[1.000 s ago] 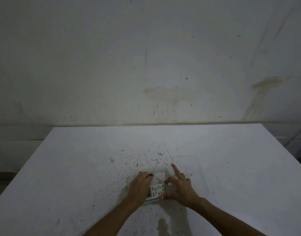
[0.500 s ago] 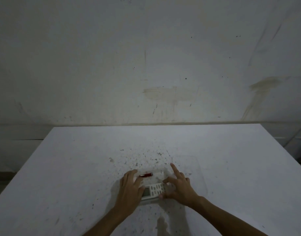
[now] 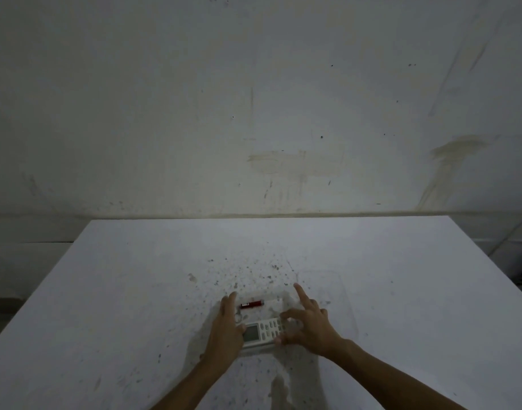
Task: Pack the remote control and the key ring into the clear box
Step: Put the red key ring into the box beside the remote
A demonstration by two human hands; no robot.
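The white rectangular remote control (image 3: 262,332) lies in the clear plastic box (image 3: 279,304), the red-tagged key ring (image 3: 250,305) at its 12 o'clock. The left hand (image 3: 225,327), fingers together, lies flat against the box's 9 o'clock side. The right hand (image 3: 308,327), fingers spread, touches the remote's 3 o'clock end.

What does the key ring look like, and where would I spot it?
Start at the white speckled table, then find the two hands near its front edge, the left hand and the right hand. Between them sits a clear box holding a pale remote control. The key ring lies just beyond the remote: the only red thing there.
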